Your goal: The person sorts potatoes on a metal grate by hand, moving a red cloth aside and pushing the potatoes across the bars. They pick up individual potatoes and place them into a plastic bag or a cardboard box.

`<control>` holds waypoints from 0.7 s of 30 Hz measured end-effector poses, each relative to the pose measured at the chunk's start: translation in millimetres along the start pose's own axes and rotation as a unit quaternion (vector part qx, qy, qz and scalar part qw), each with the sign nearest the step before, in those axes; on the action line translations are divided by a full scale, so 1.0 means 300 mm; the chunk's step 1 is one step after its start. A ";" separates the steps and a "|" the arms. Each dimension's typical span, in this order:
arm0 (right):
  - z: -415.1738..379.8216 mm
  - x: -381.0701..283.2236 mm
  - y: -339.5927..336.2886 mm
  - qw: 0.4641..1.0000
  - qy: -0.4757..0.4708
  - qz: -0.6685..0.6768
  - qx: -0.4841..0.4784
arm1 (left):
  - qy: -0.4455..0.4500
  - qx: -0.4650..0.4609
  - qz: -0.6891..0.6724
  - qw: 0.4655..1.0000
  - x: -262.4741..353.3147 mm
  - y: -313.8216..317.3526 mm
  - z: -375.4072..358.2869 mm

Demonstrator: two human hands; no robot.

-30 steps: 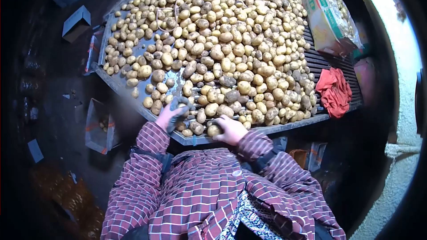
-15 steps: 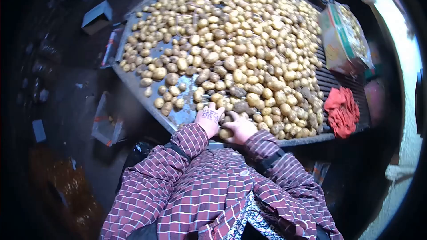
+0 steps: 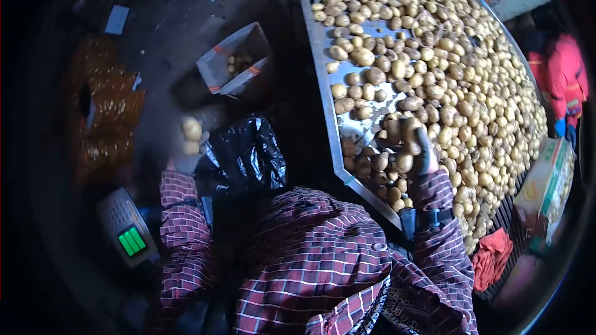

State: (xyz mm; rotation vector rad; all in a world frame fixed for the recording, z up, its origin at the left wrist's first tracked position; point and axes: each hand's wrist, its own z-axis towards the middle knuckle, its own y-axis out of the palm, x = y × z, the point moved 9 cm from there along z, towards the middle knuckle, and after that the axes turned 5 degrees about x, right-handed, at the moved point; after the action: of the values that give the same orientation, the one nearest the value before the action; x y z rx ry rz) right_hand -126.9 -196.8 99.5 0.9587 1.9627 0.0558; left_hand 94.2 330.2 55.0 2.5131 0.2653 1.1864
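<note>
My left hand is at the left, smeared by motion, and holds potatoes beside a black plastic bag. At the near edge of the metal table, my right hand is curved round several potatoes above the pile. A scale with a lit green display stands below and left of my left hand. The potato pile covers much of the table.
A box with a few potatoes inside is on the floor. A red cloth and a filled carton lie at the right. Another person in red is beyond the table. Brown material lies far left.
The view has turned left. My left hand has left the table and moved left with potatoes. My right hand has come up from the table's near edge and now holds potatoes.
</note>
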 end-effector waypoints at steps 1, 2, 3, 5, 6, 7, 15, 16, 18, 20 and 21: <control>0.005 0.060 0.105 0.997 0.059 0.025 -0.045 | -0.003 0.011 -0.023 1.000 -0.050 -0.088 -0.032; 0.000 0.125 0.212 0.988 0.117 0.049 -0.089 | -0.005 0.021 -0.046 0.999 -0.107 -0.167 -0.067; -0.014 0.186 0.296 0.981 0.150 0.060 -0.109 | -0.010 0.071 -0.080 0.994 -0.172 -0.244 -0.109; -0.052 0.293 0.442 0.958 0.179 0.094 -0.204 | -0.035 0.135 -0.139 0.980 -0.312 -0.344 -0.188; -0.079 0.304 0.491 0.951 0.164 0.088 -0.247 | -0.058 0.150 -0.161 0.974 -0.375 -0.373 -0.216; -0.106 0.314 0.539 0.942 0.148 0.084 -0.290 | -0.087 0.146 -0.206 0.964 -0.429 -0.376 -0.230; -0.075 0.451 0.362 0.961 0.179 -0.136 -0.164 | -0.116 0.079 -0.047 0.989 -0.574 -0.327 -0.044; -0.073 0.458 0.411 0.952 0.150 -0.189 -0.188 | -0.102 0.073 -0.034 0.992 -0.591 -0.329 -0.007; -0.093 0.462 0.539 0.938 0.102 -0.220 -0.247 | -0.166 0.112 0.023 0.980 -0.610 -0.284 0.000; -0.128 0.510 0.590 0.930 0.116 -0.244 -0.250 | -0.218 0.164 0.084 0.958 -0.597 -0.296 -0.037; -0.152 0.479 0.594 0.920 0.109 -0.240 -0.290 | -0.241 0.131 0.075 0.959 -0.641 -0.323 -0.010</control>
State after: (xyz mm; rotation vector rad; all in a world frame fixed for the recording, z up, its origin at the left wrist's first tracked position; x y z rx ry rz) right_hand -93.3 34.2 93.0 0.0764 2.1478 0.4541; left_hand -31.6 360.1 -117.2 3.0019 0.1106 0.5772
